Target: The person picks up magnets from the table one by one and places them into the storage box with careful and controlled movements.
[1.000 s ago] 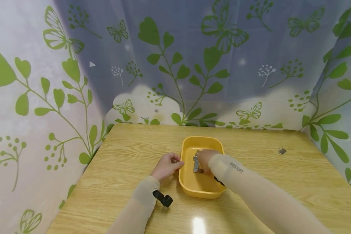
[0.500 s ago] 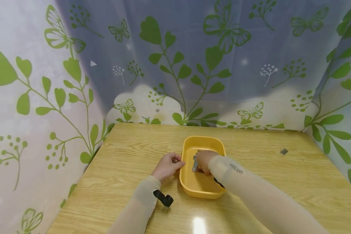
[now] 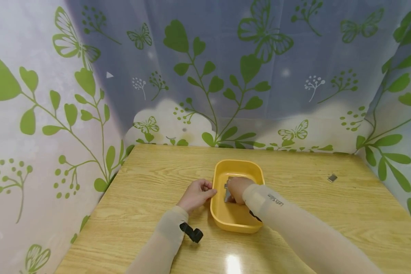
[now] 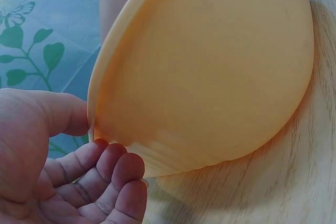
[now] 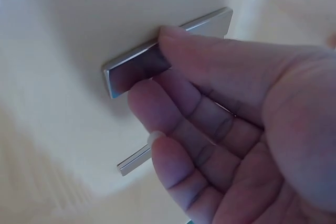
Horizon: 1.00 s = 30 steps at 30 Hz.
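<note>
A yellow plastic tub [image 3: 236,224] stands on the table. My left hand [image 3: 196,196] holds its left rim, the thumb over the edge and the fingers curled against the outer wall. Inside the tub, my right hand [image 3: 239,188] pinches a flat shiny metal bar [image 5: 136,69] between thumb and fingers. A second thin metal bar [image 5: 134,162] lies lower down, partly behind the fingers. In the head view the right hand covers much of the grey metal pieces [image 3: 227,195], so their full shape is hidden.
A small dark metal piece [image 3: 332,178] lies at the right of the wood-grain table [image 3: 150,171]. Patterned curtains [image 3: 198,76] with leaves and butterflies hang behind and at both sides. A black strap [image 3: 191,232] is on the left wrist.
My right hand has shifted slightly within the tub and now covers more of the metal pieces, whose near end has moved a little left. The left hand keeps its place at the rim.
</note>
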Tool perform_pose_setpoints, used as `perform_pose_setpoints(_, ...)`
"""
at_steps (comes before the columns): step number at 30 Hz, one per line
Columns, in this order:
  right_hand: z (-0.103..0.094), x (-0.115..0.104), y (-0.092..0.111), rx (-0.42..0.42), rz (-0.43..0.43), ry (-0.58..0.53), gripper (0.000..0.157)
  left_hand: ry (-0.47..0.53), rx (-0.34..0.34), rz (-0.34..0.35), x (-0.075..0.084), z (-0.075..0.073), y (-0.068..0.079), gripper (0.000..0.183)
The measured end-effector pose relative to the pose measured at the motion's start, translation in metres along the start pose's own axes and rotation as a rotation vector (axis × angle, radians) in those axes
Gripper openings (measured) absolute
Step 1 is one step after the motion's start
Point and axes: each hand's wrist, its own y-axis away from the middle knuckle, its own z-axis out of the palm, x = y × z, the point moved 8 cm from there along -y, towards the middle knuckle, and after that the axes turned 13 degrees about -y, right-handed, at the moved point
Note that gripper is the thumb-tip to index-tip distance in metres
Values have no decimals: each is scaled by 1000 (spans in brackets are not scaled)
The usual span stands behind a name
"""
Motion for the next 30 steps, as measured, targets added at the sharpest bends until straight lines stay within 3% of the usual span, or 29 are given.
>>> perform_pose_setpoints(12, -2, -6, 3, 9, -11, -20, 14, 0, -9, -4, 0, 0, 1, 18)
perform_pose_setpoints(15, -2, -8, 3, 17, -15, -10, 23, 4, -9, -1, -1, 0, 1, 18)
perform_pose_setpoints(20, -1, -14, 5, 12, -34, 84, 13, 14, -11, 0, 0, 0, 1, 18)
perform_pose_setpoints(30, -3, -19, 8, 57, -28, 165, 19, 17, -14, -1, 0, -1, 1, 18)
